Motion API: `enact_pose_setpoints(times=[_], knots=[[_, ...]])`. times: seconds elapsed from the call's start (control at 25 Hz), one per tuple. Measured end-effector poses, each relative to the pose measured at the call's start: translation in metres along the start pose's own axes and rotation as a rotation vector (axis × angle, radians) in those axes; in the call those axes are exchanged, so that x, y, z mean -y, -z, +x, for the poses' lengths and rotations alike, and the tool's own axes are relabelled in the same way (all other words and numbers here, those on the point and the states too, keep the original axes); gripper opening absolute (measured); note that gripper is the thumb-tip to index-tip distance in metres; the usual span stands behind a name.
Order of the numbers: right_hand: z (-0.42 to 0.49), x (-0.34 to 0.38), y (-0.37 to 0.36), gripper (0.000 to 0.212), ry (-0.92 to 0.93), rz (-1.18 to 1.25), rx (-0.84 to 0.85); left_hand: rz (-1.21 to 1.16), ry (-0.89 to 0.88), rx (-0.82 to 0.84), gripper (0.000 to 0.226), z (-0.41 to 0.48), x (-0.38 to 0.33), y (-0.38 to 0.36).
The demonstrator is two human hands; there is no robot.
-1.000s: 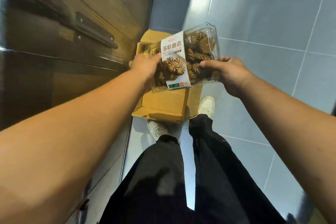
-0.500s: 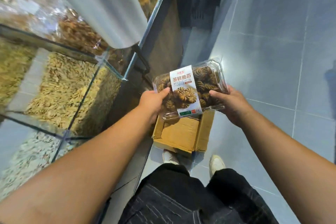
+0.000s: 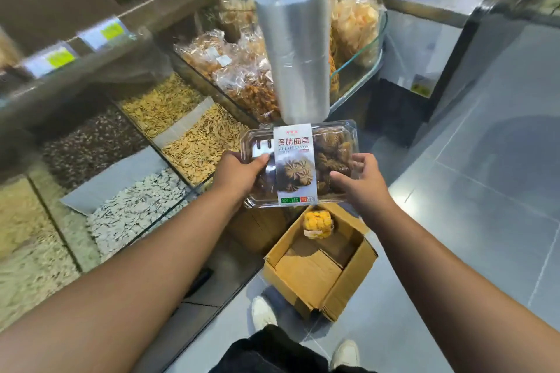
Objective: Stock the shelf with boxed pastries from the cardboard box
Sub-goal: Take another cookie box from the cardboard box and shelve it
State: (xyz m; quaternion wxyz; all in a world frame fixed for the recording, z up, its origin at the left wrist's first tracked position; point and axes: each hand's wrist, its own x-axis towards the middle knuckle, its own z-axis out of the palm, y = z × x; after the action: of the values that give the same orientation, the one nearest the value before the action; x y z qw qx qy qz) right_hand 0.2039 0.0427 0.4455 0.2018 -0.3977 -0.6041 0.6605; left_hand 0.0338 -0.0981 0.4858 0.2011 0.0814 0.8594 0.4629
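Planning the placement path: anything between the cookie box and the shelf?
An upright plastic-bag roll stands right beyond the cookie box, which the left hand and right hand grip. Toward the tagged shelf, upper left, nothing visible blocks.

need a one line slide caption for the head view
Left hand and right hand grip a clear box of cookies above the open cardboard box, beside glass seed bins.
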Motion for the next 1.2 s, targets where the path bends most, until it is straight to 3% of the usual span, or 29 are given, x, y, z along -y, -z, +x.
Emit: enact_pose_setpoints(times=[0.2, 0.52, 0.72, 0.96, 1.2], knots=[[-0.01, 0.046, -0.067, 0.047, 0.104, -0.057, 0.135, -0.019, -0.04, -0.143, 0.029, -0.009, -0.005, 0.088], [-0.01, 0.141, -0.19, 0.059, 0.259, -0.157, 0.244, -0.11, -0.124, -0.38, 0.039, 0.037, -0.009, 0.221], [-0.004, 0.185, -0.277, 0.071, 0.336, -0.094, 0.288, -0.066, -0.179, -0.413, 0.045, 0.08, -0.017, 0.306], [0.006, 0.226, -0.373, 0.05, 0.381, -0.13, 0.305, -0.06, -0.199, -0.461, 0.044, 0.134, -0.02, 0.39], [0.044, 0.26, -0.434, 0.045, 0.428, -0.239, 0.282, -0.031, -0.181, -0.518, 0.05, 0.183, -0.029, 0.428]])
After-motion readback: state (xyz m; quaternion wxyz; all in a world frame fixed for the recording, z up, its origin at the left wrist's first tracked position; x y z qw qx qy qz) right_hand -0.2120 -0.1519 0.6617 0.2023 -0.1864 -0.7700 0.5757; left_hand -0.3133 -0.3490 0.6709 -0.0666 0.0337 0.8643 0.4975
